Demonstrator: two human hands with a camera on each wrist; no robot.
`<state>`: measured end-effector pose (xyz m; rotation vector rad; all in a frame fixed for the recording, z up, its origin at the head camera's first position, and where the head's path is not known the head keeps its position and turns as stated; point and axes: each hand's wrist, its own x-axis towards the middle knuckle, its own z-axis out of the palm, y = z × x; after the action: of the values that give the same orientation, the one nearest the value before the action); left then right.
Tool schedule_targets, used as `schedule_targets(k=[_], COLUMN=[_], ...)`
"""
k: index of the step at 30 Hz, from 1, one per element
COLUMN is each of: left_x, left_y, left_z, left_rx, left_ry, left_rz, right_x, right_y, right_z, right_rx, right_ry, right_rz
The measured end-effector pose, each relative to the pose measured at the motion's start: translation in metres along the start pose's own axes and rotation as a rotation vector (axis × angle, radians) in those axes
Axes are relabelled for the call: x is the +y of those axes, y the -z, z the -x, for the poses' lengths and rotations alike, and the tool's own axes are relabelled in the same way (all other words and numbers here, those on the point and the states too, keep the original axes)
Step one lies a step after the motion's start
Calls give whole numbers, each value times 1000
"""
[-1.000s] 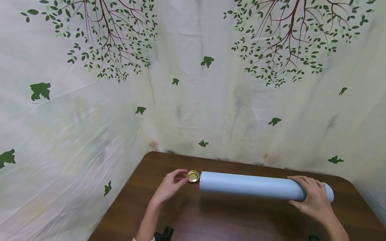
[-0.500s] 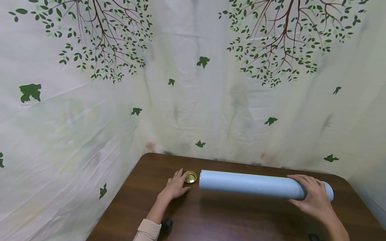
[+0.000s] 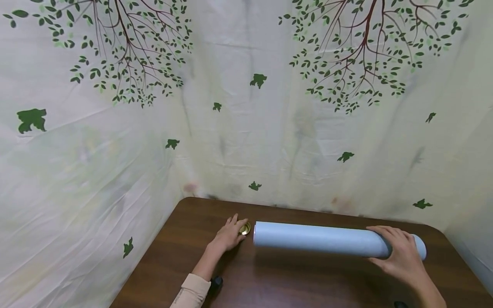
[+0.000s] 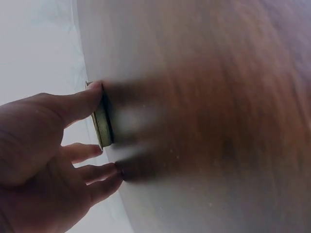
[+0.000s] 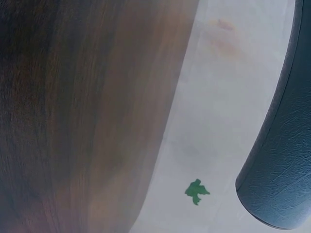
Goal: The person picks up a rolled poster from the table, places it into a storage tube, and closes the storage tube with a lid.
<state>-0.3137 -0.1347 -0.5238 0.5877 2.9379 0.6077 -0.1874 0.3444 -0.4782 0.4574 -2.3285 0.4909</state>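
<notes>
My left hand is at the table's far left part, with thumb and finger on opposite edges of a small round gold metal lid. In the left wrist view the lid sits low at the wood, pinched by its rim, while other fingertips reach the tabletop. A long light blue tube lies level above the table, its left end close beside the lid. Near the tube's right end, my right hand grips it from above, thumb in front. The right wrist view shows the tube but not the hand.
The brown wooden table has rounded far corners. Behind it and to the left hangs a pale cloth printed with branches and green leaves. The tube casts a shadow on the wood.
My left hand has drawn back from the lid, turned over with fingers spread toward the table, then closed on the lid's edges. The right hand and tube stay nearly still.
</notes>
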Motion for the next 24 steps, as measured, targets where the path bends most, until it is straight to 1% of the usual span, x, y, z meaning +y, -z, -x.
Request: schedule_targets(k=[4, 8, 11, 13, 15, 18, 21, 24], left_x=[1, 1, 0, 0, 0, 3, 11, 19], left_y=[0, 2, 4, 5, 7, 14, 29, 45], left_z=[1, 4, 9, 15, 21, 33, 44, 53], left_rx=[33, 98, 140, 157, 171, 169, 142, 90], left_ry=[-15, -45, -49, -49, -51, -57, -75, -82], left_rz=[-26, -73, -68, -34, 36, 198, 387, 559], right_x=[-1, -1, -1, 0, 0, 1, 2, 4], right_y=[-1, -2, -3, -4, -4, -4, -3, -2], right_z=[0, 0, 0, -1, -1, -1, 1, 1], right_rx=[3, -3, -7, -9, -13, -17, -6, -3], right_ry=[4, 3, 7, 9, 6, 5, -5, -13], right_rz=[-4, 2, 3, 2, 1, 1, -5, -4])
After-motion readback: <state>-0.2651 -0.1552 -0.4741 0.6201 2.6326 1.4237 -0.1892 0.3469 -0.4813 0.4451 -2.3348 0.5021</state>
